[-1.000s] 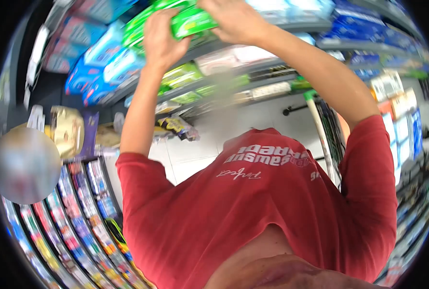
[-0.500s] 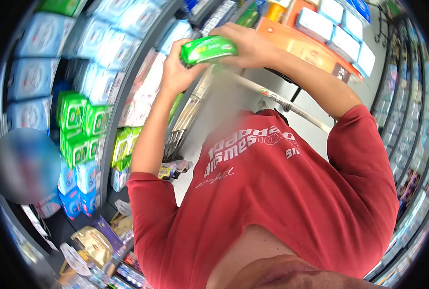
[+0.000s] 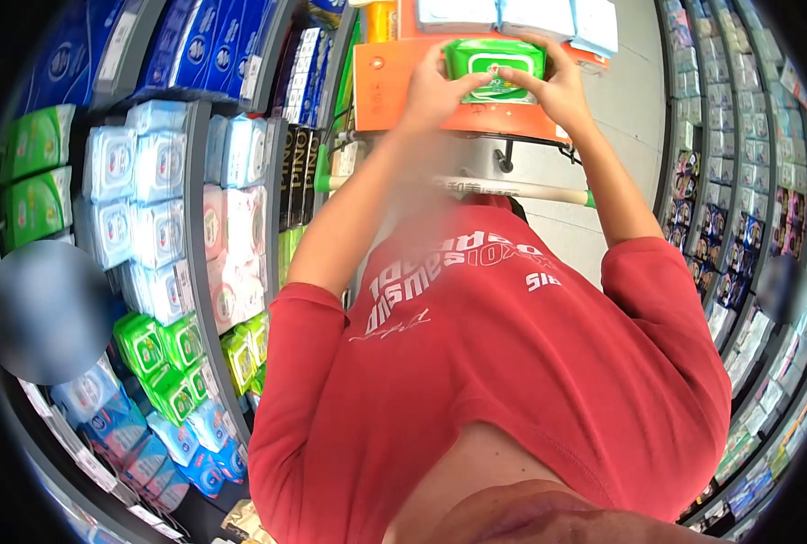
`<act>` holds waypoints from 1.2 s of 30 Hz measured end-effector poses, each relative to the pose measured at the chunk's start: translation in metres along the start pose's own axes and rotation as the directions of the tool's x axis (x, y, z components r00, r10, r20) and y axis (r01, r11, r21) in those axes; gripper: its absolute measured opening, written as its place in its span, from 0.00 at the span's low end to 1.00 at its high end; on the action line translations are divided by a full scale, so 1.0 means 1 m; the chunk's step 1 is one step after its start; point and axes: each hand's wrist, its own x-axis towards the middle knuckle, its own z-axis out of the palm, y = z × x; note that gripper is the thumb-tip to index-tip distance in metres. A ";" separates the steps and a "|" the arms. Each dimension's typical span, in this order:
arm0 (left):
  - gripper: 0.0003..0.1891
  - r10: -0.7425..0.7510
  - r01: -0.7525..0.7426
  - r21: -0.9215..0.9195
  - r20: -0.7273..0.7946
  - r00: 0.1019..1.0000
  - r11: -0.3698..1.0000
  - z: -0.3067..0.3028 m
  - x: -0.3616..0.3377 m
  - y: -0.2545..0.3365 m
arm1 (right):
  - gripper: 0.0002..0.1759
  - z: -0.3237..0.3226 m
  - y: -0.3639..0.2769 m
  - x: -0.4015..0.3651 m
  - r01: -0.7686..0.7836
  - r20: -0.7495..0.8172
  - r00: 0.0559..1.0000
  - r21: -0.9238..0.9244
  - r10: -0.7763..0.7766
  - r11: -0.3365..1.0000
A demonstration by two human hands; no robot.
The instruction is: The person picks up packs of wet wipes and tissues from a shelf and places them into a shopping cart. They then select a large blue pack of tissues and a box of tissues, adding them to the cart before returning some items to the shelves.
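Left hand (image 3: 432,98) and right hand (image 3: 562,86) both grip the green pack (image 3: 496,61), one at each end, with the thumbs on its front. It is up over the orange box (image 3: 394,91), on the far side of the cart bar (image 3: 549,191). I can't tell if it touches the box.

It could slip if one hand lets go too soon, since each hand has just one end. If the thumbs push hard, the pack may bend in the middle, as it looks soft. It is also close to the white packs (image 3: 535,16) on the box. A bump could push them, and the one on the right, near the side, might slide off.

Black boxes (image 3: 296,172) on the shelf say "PINO" (the letters stand on their side). The green pack has a white frame with what looks like "99" in it, but thumbs hide part of that. White Chinese letters are on the cart bar; some are too blurry to read. The red shirt (image 3: 530,381) has big white words, upside down and bent by folds, so I can't read them well.
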 end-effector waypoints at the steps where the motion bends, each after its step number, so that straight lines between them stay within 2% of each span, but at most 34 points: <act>1: 0.32 -0.041 0.042 -0.027 0.005 0.999 0.999 0.011 0.002 -0.004 | 0.37 -0.007 0.014 0.000 0.036 -0.052 0.998 -0.022 -0.037 0.999; 2: 0.32 -0.081 0.081 -0.054 0.009 0.997 0.995 0.021 0.006 -0.008 | 0.37 -0.014 0.026 -0.002 0.030 -0.063 0.997 -0.024 -0.032 0.999; 4: 0.32 -0.093 0.093 0.006 0.009 0.996 0.996 0.037 0.010 -0.017 | 0.37 -0.025 0.039 -0.004 -0.004 -0.147 0.989 0.046 0.011 0.999; 8: 0.31 -0.147 0.150 -0.063 0.060 0.987 0.987 0.063 0.006 -0.026 | 0.37 -0.044 0.047 -0.009 -0.052 -0.194 0.979 0.091 0.069 0.994; 10: 0.21 -0.287 0.285 -0.067 -0.032 0.957 0.956 0.077 -0.004 0.003 | 0.38 -0.050 0.040 -0.007 -0.070 -0.204 0.974 0.134 0.096 0.989; 11: 0.21 -0.367 0.376 -0.175 0.081 0.927 0.910 0.078 -0.001 -0.020 | 0.37 -0.055 0.042 -0.004 -0.086 -0.195 0.974 0.134 0.112 0.987; 12: 0.21 -0.365 0.374 -0.177 0.083 0.927 0.910 0.083 -0.001 -0.018 | 0.37 -0.058 0.043 -0.002 -0.102 -0.184 0.975 0.133 0.126 0.986; 13: 0.21 -0.453 0.459 -0.213 0.079 0.888 0.863 0.087 -0.006 -0.017 | 0.34 -0.061 0.041 0.001 -0.104 -0.192 0.975 0.054 0.112 0.993; 14: 0.20 -0.537 0.537 -0.251 0.077 0.840 0.805 0.090 -0.010 -0.015 | 0.34 -0.064 0.037 0.005 -0.103 -0.190 0.976 0.050 0.110 0.993; 15: 0.25 -0.555 0.577 -0.274 0.161 0.816 0.769 0.090 -0.012 -0.009 | 0.33 -0.067 0.033 0.009 -0.112 -0.105 0.989 -0.046 0.107 0.993; 16: 0.25 -0.550 0.573 -0.283 0.162 0.819 0.769 0.091 -0.015 -0.012 | 0.33 -0.070 0.031 0.013 -0.112 -0.019 0.994 -0.144 0.110 0.983; 18: 0.22 -0.639 0.684 -0.339 0.250 0.728 0.646 0.097 -0.021 -0.019 | 0.29 -0.071 0.029 0.025 -0.084 0.029 0.995 -0.206 0.092 0.975; 20: 0.20 -0.606 0.655 -0.374 0.255 0.753 0.657 0.102 -0.025 -0.018 | 0.26 -0.070 0.022 0.035 -0.021 0.225 0.968 -0.377 0.113 0.926; 22: 0.19 -0.661 0.706 -0.336 0.255 0.706 0.624 0.104 -0.027 -0.027 | 0.23 -0.068 0.023 0.042 -0.026 0.232 0.964 -0.408 0.132 0.912; 24: 0.20 -0.663 0.705 -0.324 0.245 0.707 0.631 0.107 -0.028 -0.034 | 0.25 -0.060 0.022 0.049 0.201 0.257 0.965 -0.584 -0.056 0.786; 25: 0.20 -0.670 0.713 -0.283 0.246 0.701 0.642 0.106 -0.028 -0.035 | 0.25 -0.055 0.036 0.051 0.303 0.214 0.953 -0.610 -0.217 0.732; 26: 0.20 -0.667 0.706 -0.291 0.235 0.707 0.646 0.103 -0.028 -0.035 | 0.25 -0.054 0.047 0.053 0.316 0.226 0.948 -0.605 -0.224 0.731; 28: 0.21 -0.641 0.685 -0.263 0.241 0.728 0.679 0.101 -0.030 -0.034 | 0.23 -0.048 0.042 0.045 0.322 0.132 0.938 -0.669 -0.319 0.670; 32: 0.22 -0.641 0.690 -0.222 0.258 0.723 0.688 0.095 -0.029 -0.029 | 0.19 -0.045 0.035 0.040 0.338 0.122 0.920 -0.728 -0.372 0.596; 36: 0.23 -0.668 0.718 -0.098 0.298 0.682 0.689 0.082 -0.031 -0.028 | 0.15 -0.045 0.040 0.042 0.367 0.101 0.894 -0.724 -0.437 0.584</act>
